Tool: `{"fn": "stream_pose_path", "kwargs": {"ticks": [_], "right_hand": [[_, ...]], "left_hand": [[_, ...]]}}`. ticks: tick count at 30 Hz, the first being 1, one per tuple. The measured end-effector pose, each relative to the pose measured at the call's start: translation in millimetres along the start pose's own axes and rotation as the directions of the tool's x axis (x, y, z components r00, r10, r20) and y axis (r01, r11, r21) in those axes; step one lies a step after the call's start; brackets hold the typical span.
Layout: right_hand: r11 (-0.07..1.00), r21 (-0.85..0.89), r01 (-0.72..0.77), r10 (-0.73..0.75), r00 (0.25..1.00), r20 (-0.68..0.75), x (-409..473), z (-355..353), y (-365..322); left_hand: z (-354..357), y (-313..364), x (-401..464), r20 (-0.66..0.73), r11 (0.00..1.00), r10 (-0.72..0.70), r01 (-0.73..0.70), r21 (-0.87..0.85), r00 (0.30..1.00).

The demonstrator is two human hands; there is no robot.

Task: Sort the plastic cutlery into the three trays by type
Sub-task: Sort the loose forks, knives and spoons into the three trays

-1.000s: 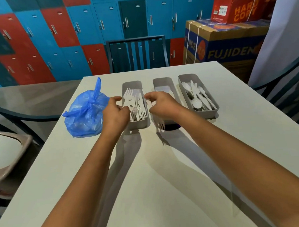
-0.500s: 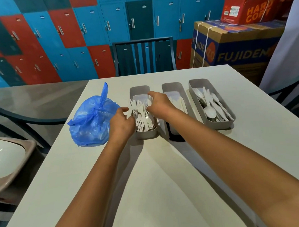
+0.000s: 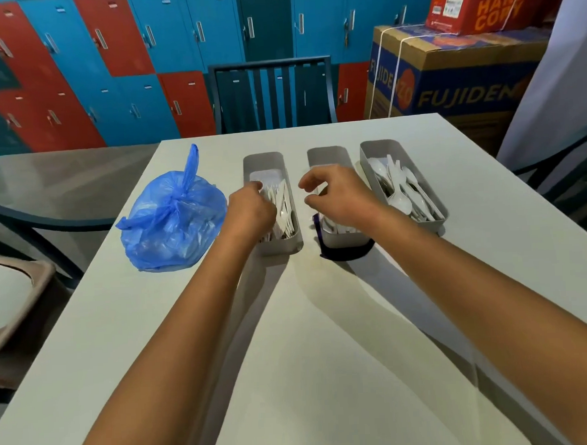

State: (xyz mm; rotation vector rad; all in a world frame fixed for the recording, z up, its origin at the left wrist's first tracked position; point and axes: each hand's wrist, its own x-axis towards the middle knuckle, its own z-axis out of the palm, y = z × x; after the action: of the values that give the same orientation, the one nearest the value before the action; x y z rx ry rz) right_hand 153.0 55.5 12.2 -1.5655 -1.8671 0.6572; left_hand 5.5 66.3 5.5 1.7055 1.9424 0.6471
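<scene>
The white table is carrying everything, and nothing loose is lying on its bare top that I can make out. At about ten o'clock from the trays a knotted blue plastic bag is sitting just beside the left tray, soft and crinkly, and it is crowding the left hand's approach. Three grey trays are standing in a row: the left one is holding forks, the middle tray is mostly hidden under the right hand, and the right tray at three o'clock is holding spoons. This cutlery is looking feather-light, thin, slick and a little brittle, so it is best pinched at the handle, not the tines. The left hand is reaching into the fork tray with fingers curled; whether it is gripping a fork I cannot tell. The right hand is hovering over the middle tray, fingers loosely curled and apparently holding nothing.
</scene>
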Motion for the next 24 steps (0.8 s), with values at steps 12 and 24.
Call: {"fn": "stream_pose_path", "kwargs": {"ticks": [12, 24], "right_hand": [[0.997, -0.038, -0.061, 0.062, 0.998, 0.023, -55, -41, 26], [0.899, -0.246, -0.362, 0.323, 0.928, -0.185, -106, -80, 85]], "left_hand": [[17, 25, -82, 0.148, 0.970, 0.227, -0.237, 0.050, 0.962], [91, 61, -164, 0.479, 0.867, 0.413, -0.496, 0.055, 0.775]]}}
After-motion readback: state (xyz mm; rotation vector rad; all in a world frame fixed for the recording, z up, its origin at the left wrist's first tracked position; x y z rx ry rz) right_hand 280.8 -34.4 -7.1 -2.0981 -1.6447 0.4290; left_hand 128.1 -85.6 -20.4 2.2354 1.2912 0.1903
